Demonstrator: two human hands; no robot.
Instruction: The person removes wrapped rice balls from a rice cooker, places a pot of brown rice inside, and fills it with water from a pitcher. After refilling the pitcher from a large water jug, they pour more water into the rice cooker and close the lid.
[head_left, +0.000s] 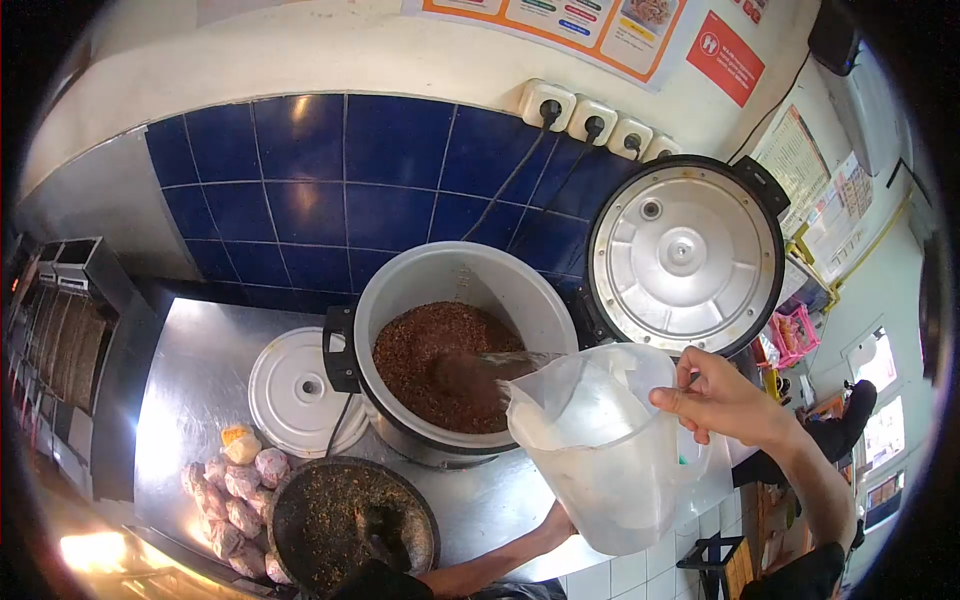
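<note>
Tilted over the open rice cooker point(338, 350), a large translucent plastic pitcher point(600, 450) pours water into the inner pot. My right hand point(722, 398) is closed round the pitcher's handle. My left hand point(560, 525) supports the pitcher low on its side, its fingers mostly hidden behind the plastic. Reddish-brown grains point(425, 345), looking like red rice, lie in the pot, and the water stream strikes them. The cooker's hinged lid point(685, 255) stands raised at the back right.
A stone mortar point(290, 530) with a pestle point(385, 540) and brown residue sits at the counter's front. Beside it are several wrapped bundles point(243, 480) and a white round lid point(275, 385). Plugged cords point(515, 185) hang behind the cooker. A stool point(735, 565) stands at lower right.
</note>
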